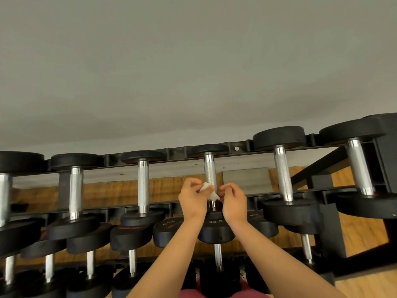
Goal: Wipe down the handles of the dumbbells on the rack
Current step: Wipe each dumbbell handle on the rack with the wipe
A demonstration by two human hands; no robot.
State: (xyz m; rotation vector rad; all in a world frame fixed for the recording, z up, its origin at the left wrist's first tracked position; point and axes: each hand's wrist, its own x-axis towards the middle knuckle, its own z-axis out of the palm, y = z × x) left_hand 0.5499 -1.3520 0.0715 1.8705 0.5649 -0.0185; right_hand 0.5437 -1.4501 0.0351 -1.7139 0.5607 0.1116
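The left hand (191,200) and right hand (233,202) pinch a crumpled white cloth (206,187) against a knurled steel dumbbell handle (209,168).

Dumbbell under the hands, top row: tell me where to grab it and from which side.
Take the knurled chrome handle from above, fingers wrapped across it. It runs front to back, its black heads seated in the rack, so only the bar is open.
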